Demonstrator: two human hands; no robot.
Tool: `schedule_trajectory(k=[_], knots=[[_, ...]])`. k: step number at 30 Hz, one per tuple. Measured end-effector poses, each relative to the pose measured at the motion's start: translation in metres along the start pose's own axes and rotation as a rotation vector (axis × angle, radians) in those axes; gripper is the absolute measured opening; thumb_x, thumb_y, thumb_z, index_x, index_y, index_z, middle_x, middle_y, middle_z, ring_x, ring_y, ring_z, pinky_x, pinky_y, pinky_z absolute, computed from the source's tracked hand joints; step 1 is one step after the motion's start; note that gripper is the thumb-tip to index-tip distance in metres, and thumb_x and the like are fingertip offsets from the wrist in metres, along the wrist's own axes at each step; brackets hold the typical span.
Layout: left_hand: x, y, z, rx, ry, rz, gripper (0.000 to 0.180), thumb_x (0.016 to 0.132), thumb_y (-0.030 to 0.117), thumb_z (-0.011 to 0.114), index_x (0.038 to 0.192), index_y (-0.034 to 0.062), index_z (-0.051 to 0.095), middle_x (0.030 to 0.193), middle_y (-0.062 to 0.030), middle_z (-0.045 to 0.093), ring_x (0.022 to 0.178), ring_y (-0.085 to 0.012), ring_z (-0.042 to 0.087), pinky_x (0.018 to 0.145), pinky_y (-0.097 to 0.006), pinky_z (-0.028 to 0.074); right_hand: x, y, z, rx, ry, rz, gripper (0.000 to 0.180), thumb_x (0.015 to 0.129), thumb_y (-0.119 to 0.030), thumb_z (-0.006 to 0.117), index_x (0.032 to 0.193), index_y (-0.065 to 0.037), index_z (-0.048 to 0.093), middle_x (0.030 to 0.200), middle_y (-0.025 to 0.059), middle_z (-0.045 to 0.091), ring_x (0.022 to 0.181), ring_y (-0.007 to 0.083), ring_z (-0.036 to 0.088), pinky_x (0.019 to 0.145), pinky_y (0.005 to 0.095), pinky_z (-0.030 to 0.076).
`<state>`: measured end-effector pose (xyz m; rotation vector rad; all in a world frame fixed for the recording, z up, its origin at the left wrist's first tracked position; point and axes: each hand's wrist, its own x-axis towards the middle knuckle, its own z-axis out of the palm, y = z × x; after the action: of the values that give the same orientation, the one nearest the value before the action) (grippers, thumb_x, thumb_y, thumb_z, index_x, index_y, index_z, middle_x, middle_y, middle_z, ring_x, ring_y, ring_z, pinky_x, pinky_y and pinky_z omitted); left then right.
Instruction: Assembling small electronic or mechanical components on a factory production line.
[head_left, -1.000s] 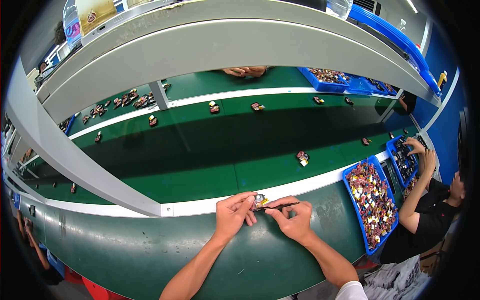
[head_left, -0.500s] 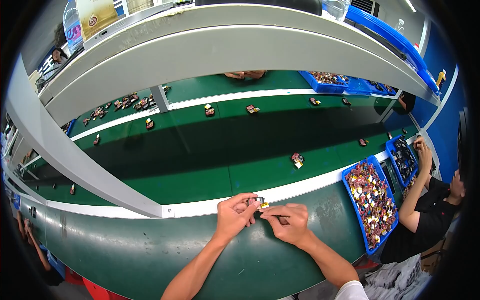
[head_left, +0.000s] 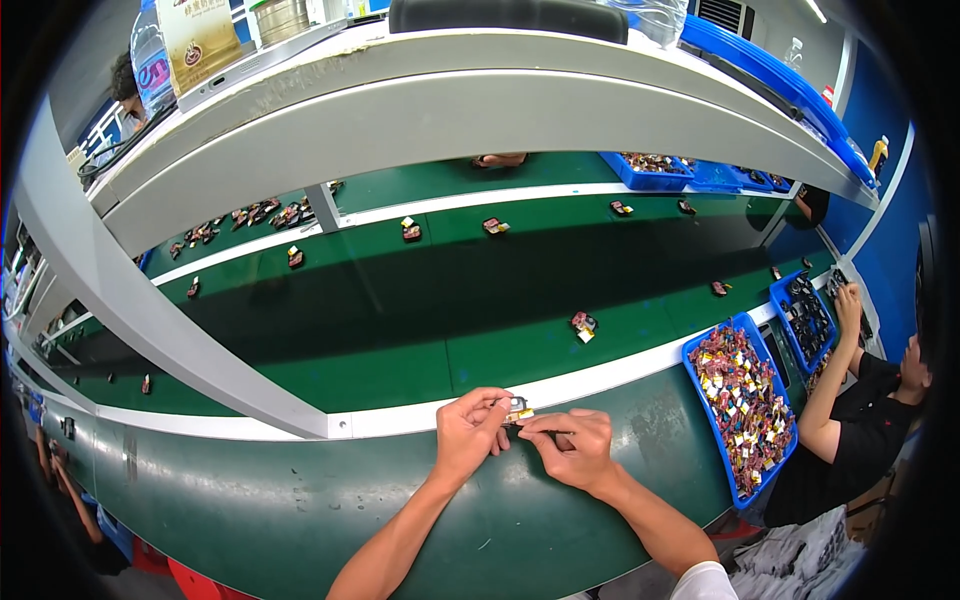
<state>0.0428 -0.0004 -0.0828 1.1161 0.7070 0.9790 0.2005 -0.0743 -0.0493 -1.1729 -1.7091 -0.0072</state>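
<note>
My left hand (head_left: 465, 432) is closed on a small black electronic part (head_left: 519, 404) with a yellow-and-white tab, held between thumb and fingers above the near edge of the green bench. Close against it, my right hand (head_left: 576, 446) pinches a thin dark stick-like tool (head_left: 548, 432), its tip at the part's lower side. The fingers hide much of both items, and the tool's exact kind cannot be made out. Beyond my hands, a similar part with a white tab (head_left: 584, 326) lies on the green conveyor belt (head_left: 450, 300).
A blue tray (head_left: 742, 500) heaped with small red, yellow and white pieces stands right, beside a blue tray of black parts (head_left: 803, 310). A co-worker (head_left: 850, 440) sits at the right. A grey shelf beam (head_left: 450, 110) crosses overhead; its slanting post (head_left: 190, 330) stands left.
Parts on the belt have shifted slightly left. The held part has turned a little in my left fingers, while the tool stays against it. The co-worker's hand has risen slightly. My view has tilted a bit.
</note>
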Motion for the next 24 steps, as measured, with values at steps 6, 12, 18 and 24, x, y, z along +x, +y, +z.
schedule_trajectory(k=[6,12,18,24], knots=[[0.001,-0.003,0.001,-0.004,0.018,0.006,0.017,0.099,0.007,0.063,0.106,-0.0062,0.069,0.067,-0.0072,0.068,0.049,-0.0099,0.06,0.042,-0.023,0.042,-0.001,0.002,0.001,0.012,0.005,0.025,0.015,0.071,0.002,0.082,0.08,-0.007,0.074,0.077,0.0027,0.077,0.038,0.0078,0.042,0.043,0.0238,0.035],[0.0,-0.005,0.005,0.05,0.076,0.003,0.015,0.098,0.006,0.064,0.105,-0.0053,0.07,0.068,-0.0076,0.069,0.05,-0.0091,0.061,0.042,-0.023,0.043,-0.002,0.002,0.005,-0.01,0.015,0.0,0.015,0.071,0.003,0.081,0.08,-0.008,0.075,0.08,0.0026,0.077,0.038,0.0083,0.045,0.043,0.0241,0.036],[0.001,-0.018,0.009,0.253,0.166,0.127,0.011,0.096,0.003,0.064,0.1,-0.0063,0.069,0.07,-0.0086,0.069,0.049,-0.0091,0.06,0.041,-0.022,0.042,-0.003,0.003,0.008,-0.081,-0.013,-0.097,0.015,0.071,0.002,0.08,0.082,-0.008,0.075,0.074,0.0006,0.075,0.047,0.0161,0.06,0.045,0.0266,0.04],[0.042,0.01,-0.005,0.364,0.255,0.188,0.01,0.093,0.001,0.063,0.094,-0.0083,0.068,0.071,-0.0131,0.07,0.049,-0.0149,0.065,0.041,-0.029,0.048,0.008,0.014,0.001,-0.019,0.156,-0.039,0.017,0.072,0.0,0.082,0.086,-0.007,0.076,0.073,0.0031,0.073,0.042,0.0136,0.052,0.043,0.0263,0.037]])
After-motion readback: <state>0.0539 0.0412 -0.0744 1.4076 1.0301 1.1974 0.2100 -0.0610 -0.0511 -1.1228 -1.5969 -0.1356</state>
